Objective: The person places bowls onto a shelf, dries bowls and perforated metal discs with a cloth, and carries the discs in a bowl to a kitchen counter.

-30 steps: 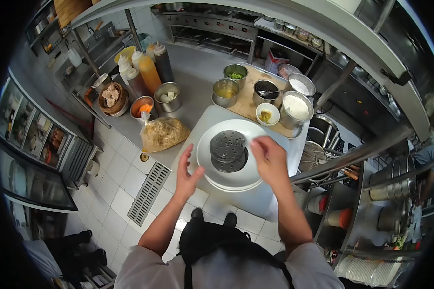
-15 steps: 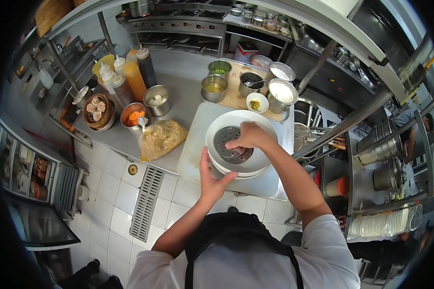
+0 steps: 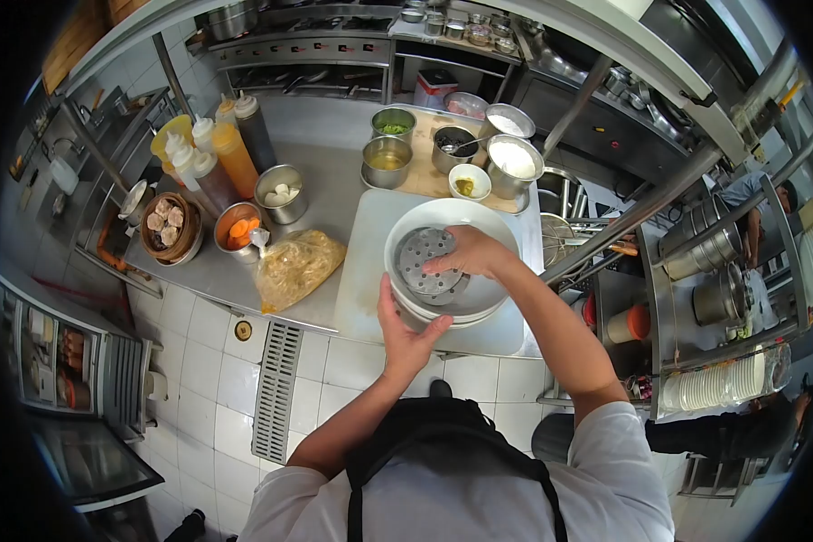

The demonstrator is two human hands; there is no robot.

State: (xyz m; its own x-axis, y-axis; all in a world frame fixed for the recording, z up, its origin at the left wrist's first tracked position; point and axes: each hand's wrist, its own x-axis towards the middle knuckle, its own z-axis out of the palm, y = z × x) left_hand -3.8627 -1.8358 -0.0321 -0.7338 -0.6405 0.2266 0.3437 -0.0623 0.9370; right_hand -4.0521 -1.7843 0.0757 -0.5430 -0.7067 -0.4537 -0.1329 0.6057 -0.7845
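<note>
A stack of white bowls (image 3: 492, 217) stands on the pale cutting board (image 3: 361, 289). Inside the top bowl lie round perforated metal discs (image 3: 415, 257), the upper one tilted. My right hand (image 3: 470, 253) reaches into the bowl, its fingers and thumb closed on the upper disc's right side. Against the bowl's lower left rim rests my left hand (image 3: 408, 339), thumb and fingers spread apart along the outside.
A bag of shredded food (image 3: 298, 266) sits left of the board, near metal bowls, a steamer basket (image 3: 169, 228) and sauce bottles (image 3: 230, 149). Behind are several containers, including white powder (image 3: 515, 161). A person (image 3: 750, 425) is at the right.
My right hand has come in from the bowl's right rim and taken hold of a disc, now tilted. My left hand has moved onto the bowl's side. The camera view has shifted.
</note>
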